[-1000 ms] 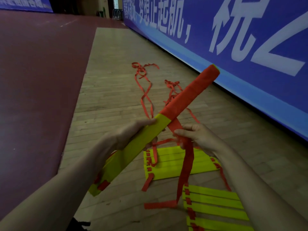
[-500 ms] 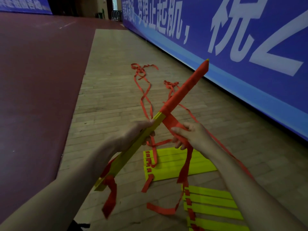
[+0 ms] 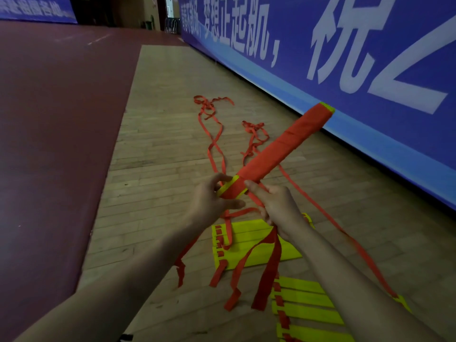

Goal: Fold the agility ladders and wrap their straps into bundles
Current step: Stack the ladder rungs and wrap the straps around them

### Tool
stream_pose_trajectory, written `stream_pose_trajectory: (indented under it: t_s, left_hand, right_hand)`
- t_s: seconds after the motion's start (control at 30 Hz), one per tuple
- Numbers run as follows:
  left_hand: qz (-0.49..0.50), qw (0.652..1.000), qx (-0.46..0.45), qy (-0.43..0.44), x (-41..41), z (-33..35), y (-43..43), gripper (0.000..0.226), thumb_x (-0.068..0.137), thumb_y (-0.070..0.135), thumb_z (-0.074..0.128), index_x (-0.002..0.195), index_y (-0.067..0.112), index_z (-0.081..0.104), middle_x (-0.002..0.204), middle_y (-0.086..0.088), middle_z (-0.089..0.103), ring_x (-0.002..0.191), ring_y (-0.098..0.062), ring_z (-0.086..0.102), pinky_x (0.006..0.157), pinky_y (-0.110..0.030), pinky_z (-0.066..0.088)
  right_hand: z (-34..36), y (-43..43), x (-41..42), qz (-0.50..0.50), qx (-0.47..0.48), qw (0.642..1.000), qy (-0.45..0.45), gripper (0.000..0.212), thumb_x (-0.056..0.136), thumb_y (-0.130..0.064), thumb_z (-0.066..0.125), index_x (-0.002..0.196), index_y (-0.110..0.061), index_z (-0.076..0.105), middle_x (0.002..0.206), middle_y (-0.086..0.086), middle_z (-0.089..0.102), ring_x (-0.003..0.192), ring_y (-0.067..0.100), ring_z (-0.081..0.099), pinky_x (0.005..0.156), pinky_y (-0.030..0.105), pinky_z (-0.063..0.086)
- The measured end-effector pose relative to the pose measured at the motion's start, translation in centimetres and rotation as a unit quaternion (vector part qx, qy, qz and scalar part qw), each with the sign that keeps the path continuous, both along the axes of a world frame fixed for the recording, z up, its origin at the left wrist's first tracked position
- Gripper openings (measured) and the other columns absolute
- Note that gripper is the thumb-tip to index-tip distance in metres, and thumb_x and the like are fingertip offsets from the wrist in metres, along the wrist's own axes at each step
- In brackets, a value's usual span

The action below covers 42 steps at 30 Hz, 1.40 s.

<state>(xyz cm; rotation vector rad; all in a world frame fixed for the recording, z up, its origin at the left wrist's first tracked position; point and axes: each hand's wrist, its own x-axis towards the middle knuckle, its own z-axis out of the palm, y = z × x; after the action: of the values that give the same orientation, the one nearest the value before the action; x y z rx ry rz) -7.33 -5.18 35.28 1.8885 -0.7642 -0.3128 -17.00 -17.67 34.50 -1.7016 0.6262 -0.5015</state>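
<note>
I hold a bundle of stacked yellow ladder rungs (image 3: 283,149) slanting up to the right, most of its length wound in red strap. My left hand (image 3: 209,203) grips its lower yellow end. My right hand (image 3: 276,206) holds the red strap (image 3: 267,272) just under the bundle; the strap's loose end hangs down toward the floor. Two more folded yellow ladder stacks lie on the wooden floor below: one (image 3: 249,243) under my hands, another (image 3: 303,307) nearer my right arm.
Loose red straps (image 3: 212,134) trail away across the wooden floor (image 3: 160,169) toward the far end. A blue banner wall (image 3: 370,58) runs along the right. Dark red flooring (image 3: 54,119) lies to the left.
The bundle has turned, its flat face showing again, and its far end sits lower and further right. The red wrap reaches closer to my left hand. The strap tail hangs longer below my right hand.
</note>
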Motion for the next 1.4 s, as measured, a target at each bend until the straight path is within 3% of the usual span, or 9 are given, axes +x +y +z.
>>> stream_pose_trajectory:
  t_s: [0.2, 0.47, 0.53, 0.63, 0.77, 0.93, 1.17, 1.27, 1.4]
  left_hand:
    - [0.048, 0.921, 0.123, -0.367, -1.1, 0.0, 0.2, 0.060, 0.071, 0.031, 0.079, 0.125, 0.024, 0.056, 0.113, -0.002, 0.060, 0.100, -0.031, 0.061, 0.070, -0.041, 0.051]
    - [0.028, 0.873, 0.131, -0.468, -1.9, -0.2, 0.4, 0.054, 0.062, 0.023, 0.086, 0.109, 0.009, 0.064, 0.096, -0.007, 0.066, 0.082, -0.028, 0.068, 0.049, -0.033, 0.048]
    - [0.006, 0.876, 0.122, -0.466, -2.0, -0.3, 0.3, 0.051, 0.071, 0.019, 0.080, 0.118, 0.008, 0.062, 0.105, -0.008, 0.066, 0.090, -0.029, 0.067, 0.056, -0.037, 0.052]
    - [-0.026, 0.902, 0.096, -0.420, -2.1, -0.8, 0.1, 0.047, 0.090, 0.010, 0.058, 0.136, 0.016, 0.050, 0.126, -0.004, 0.059, 0.105, -0.029, 0.063, 0.070, -0.041, 0.053]
    - [-0.057, 0.944, 0.046, -0.323, -2.2, -0.9, -0.2, 0.049, 0.083, -0.004, 0.057, 0.127, 0.017, 0.060, 0.118, -0.006, 0.066, 0.104, -0.027, 0.062, 0.081, -0.036, 0.049]
    - [-0.139, 0.990, 0.030, 0.018, -0.7, 1.1, -0.3, 0.038, 0.081, -0.007, 0.067, 0.116, 0.004, 0.059, 0.103, -0.007, 0.064, 0.097, -0.024, 0.064, 0.083, -0.032, 0.052]
    - [-0.234, 0.934, 0.085, 0.255, 2.0, 1.9, 2.0, 0.047, 0.076, 0.047, 0.064, 0.108, 0.012, 0.068, 0.097, -0.001, 0.073, 0.066, -0.007, 0.060, 0.060, -0.019, 0.048]
    - [-0.224, 0.907, 0.039, 0.355, 2.3, 1.3, 2.1, 0.037, 0.077, 0.041, 0.065, 0.100, 0.012, 0.067, 0.080, 0.002, 0.067, 0.060, -0.007, 0.057, 0.054, -0.019, 0.045]
    - [-0.273, 0.861, -0.004, 0.430, 2.0, 0.9, 2.1, 0.021, 0.078, 0.014, 0.070, 0.097, 0.012, 0.062, 0.090, -0.005, 0.070, 0.075, -0.018, 0.071, 0.059, -0.024, 0.055]
  right_hand:
    - [0.0, 0.8, 0.7, -0.063, 0.042, 0.997, 0.006, 0.050, 0.079, -0.054, 0.068, 0.071, -0.005, 0.063, 0.033, -0.007, 0.035, 0.025, 0.008, 0.033, 0.030, 0.016, 0.021]
    - [0.4, 0.4, 0.6, -0.067, 0.159, 0.985, -0.002, 0.040, 0.078, -0.046, 0.073, 0.065, -0.013, 0.054, 0.039, -0.003, 0.030, 0.030, 0.009, 0.025, 0.033, 0.017, 0.017]
    - [0.5, 0.1, 0.4, -0.063, 0.204, 0.977, -0.002, 0.036, 0.077, -0.043, 0.074, 0.065, -0.015, 0.055, 0.039, -0.005, 0.030, 0.030, 0.008, 0.025, 0.033, 0.016, 0.017]
    - [0.6, -0.5, 0.0, -0.051, 0.227, 0.972, 0.016, 0.031, 0.076, -0.043, 0.071, 0.073, -0.015, 0.058, 0.040, -0.006, 0.030, 0.030, 0.007, 0.024, 0.033, 0.015, 0.017]
    - [0.2, -1.2, -0.3, -0.035, 0.237, 0.971, 0.024, 0.028, 0.083, -0.039, 0.066, 0.079, -0.013, 0.059, 0.039, -0.006, 0.029, 0.028, 0.006, 0.023, 0.031, 0.015, 0.018]
    - [0.1, -1.7, -0.3, 0.007, 0.296, 0.954, -0.049, 0.029, 0.087, -0.030, 0.061, 0.062, -0.017, 0.054, 0.036, -0.007, 0.024, 0.024, 0.005, 0.020, 0.029, 0.013, 0.016]
    - [0.8, -1.7, 0.0, 0.091, 0.272, 0.953, -0.096, 0.040, 0.070, -0.042, 0.075, 0.060, -0.016, 0.046, 0.034, -0.007, 0.023, 0.023, 0.006, 0.021, 0.029, 0.014, 0.018]
    - [1.0, -2.0, -0.3, 0.123, 0.240, 0.957, -0.106, 0.042, 0.065, -0.046, 0.076, 0.059, -0.015, 0.048, 0.035, -0.006, 0.026, 0.024, 0.007, 0.021, 0.030, 0.016, 0.019]
    - [1.3, -2.0, -0.8, 0.180, 0.207, 0.955, -0.112, 0.029, 0.083, -0.035, 0.064, 0.058, -0.023, 0.068, 0.038, -0.008, 0.033, 0.027, 0.003, 0.025, 0.031, 0.015, 0.021]
